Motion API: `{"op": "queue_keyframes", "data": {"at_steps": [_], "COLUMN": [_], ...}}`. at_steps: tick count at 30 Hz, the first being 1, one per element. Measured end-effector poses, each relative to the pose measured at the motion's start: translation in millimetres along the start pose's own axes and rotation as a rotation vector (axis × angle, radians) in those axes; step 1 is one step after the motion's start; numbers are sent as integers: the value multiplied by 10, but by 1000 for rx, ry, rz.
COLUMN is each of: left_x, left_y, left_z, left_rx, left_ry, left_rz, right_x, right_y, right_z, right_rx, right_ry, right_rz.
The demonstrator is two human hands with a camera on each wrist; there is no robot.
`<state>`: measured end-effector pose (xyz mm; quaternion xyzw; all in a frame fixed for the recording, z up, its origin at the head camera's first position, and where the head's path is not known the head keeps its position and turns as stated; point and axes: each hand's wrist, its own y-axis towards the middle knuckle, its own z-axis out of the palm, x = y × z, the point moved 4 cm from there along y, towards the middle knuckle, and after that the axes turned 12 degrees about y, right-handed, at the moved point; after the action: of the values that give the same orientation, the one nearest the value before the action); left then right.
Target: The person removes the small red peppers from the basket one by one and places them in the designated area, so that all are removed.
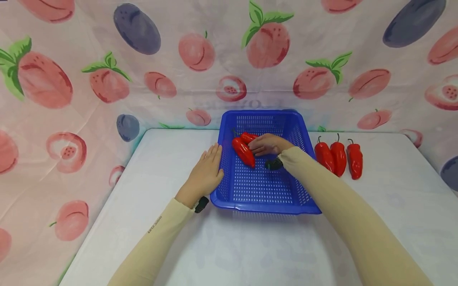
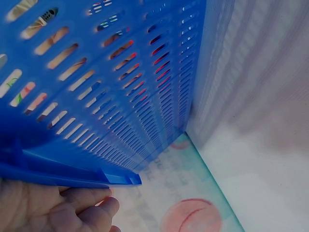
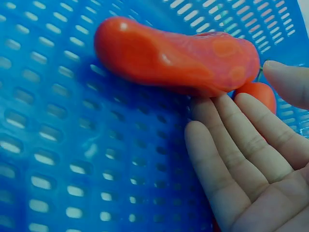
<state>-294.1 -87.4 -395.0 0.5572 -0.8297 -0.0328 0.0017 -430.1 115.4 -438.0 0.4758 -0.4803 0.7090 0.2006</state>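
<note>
A blue perforated plastic basket (image 1: 264,209) stands on the white table. My left hand (image 1: 204,172) rests with straight fingers along its left rim; in the left wrist view the fingers (image 2: 94,198) lie against the rim's underside. Inside the basket is my right hand (image 1: 269,145), its fingers extended and thumb apart. Just beside it lies a glossy red pepper (image 1: 244,152), whose surface the fingertips meet or nearly meet in the right wrist view, where the pepper (image 3: 178,60) lies sideways. A second red pepper (image 1: 248,137) is behind it, partly hidden by the hand.
Right of the basket, three red peppers with dark stems lie side by side: a left one (image 1: 324,155), a middle one (image 1: 338,157) and a right one (image 1: 355,159). A fruit-printed cloth (image 1: 200,87) hangs behind the white table (image 1: 250,254) and along its left side.
</note>
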Motion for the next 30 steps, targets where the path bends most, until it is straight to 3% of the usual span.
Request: {"op": "queue_keyframes", "data": {"at_steps": [19,30], "left_x": [6,1], "left_y": [-8,-4], "left_z": [17,1], "left_rx": [-2,8], "left_ry": [-22,-21], "left_rz": [-11,-14], "right_x": [-92,-131], "right_y": [29,96], "right_z": [186,287], "right_rx": [43,-15], "right_ry": [-25,51], "right_rz": [-4,-49]}}
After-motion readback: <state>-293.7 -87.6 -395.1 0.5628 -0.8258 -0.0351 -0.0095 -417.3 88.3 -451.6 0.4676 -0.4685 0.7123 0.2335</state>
